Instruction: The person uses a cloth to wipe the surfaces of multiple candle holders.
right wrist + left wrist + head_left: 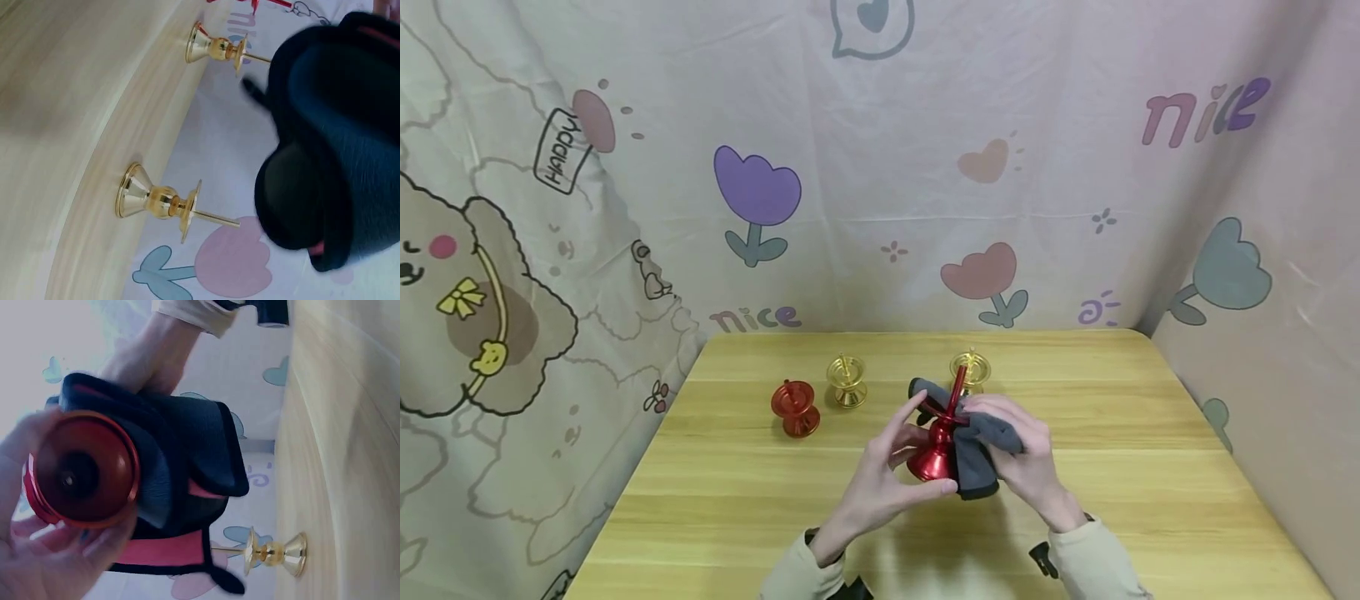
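Note:
A shiny red candle holder [934,462] with a thin spike is held above the table, tilted, by my left hand [876,487], whose thumb and fingers curl around its base. In the left wrist view its hollow underside [115,447] faces the camera. My right hand [1028,458] grips a dark grey cloth [976,468] with black edging, wrapped against the holder's right side and upper dish. Pink lining of the cloth [165,550] shows in the left wrist view. The cloth [369,187] hides the right fingers in the right wrist view.
Behind the hands, a second red candle holder [799,417] and a gold candle holder [848,387] stand upright on the left of the wooden table [715,500]. Another gold candle holder [972,368] stands just behind the cloth. A patterned curtain [865,167] borders the table's back and sides.

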A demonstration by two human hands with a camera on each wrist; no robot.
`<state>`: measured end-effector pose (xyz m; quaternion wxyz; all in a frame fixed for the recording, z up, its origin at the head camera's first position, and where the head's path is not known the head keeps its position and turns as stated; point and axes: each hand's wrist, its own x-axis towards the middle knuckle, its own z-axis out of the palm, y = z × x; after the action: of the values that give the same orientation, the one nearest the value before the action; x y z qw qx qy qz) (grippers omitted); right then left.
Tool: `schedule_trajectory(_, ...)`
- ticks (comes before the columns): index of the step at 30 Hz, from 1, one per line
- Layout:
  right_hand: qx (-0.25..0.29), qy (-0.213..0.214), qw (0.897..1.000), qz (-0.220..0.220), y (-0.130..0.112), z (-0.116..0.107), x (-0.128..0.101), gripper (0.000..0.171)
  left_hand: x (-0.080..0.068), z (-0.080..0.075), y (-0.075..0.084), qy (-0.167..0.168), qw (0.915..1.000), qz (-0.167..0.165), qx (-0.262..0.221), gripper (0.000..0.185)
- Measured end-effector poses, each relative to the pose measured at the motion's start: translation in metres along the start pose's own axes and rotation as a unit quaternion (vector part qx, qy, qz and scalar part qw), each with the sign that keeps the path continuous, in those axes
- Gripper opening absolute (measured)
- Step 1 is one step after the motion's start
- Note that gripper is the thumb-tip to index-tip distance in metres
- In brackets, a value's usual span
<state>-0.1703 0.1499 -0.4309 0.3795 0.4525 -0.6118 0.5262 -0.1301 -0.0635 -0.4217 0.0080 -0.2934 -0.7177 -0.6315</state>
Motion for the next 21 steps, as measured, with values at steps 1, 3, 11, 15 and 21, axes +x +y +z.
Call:
schedule_trajectory(1, 0.023, -0.002, 1.000, 0.004, 0.0004, -0.0009, 0.0010, 0.019, 0.0000, -0.0012, -0.0002, -0.009, 0.9996, -0.004, -0.027, 0.098)
schedule_trajectory(3, 0.061, -0.003, 0.998, 0.005, 0.0014, -0.0023, 0.0030, 0.017, 0.0001, -0.0030, -0.0003, -0.027, 0.9970, -0.011, -0.072, 0.099)
schedule_trajectory(11, 0.017, 0.020, 0.999, -0.037, 0.0014, -0.0023, 0.0070, 0.015, -0.0027, 0.0017, -0.0011, -0.004, 0.9990, -0.029, 0.033, 0.102)
schedule_trajectory(15, -0.012, 0.020, 0.999, -0.037, 0.0006, -0.0020, 0.0058, 0.019, -0.0050, 0.0043, -0.0007, 0.019, 0.9981, 0.000, 0.059, 0.101)
schedule_trajectory(21, 0.021, -0.005, 0.999, -0.029, 0.0023, -0.0050, 0.0072, 0.020, -0.0069, 0.0002, 0.0000, -0.005, 0.9993, 0.010, -0.036, 0.098)
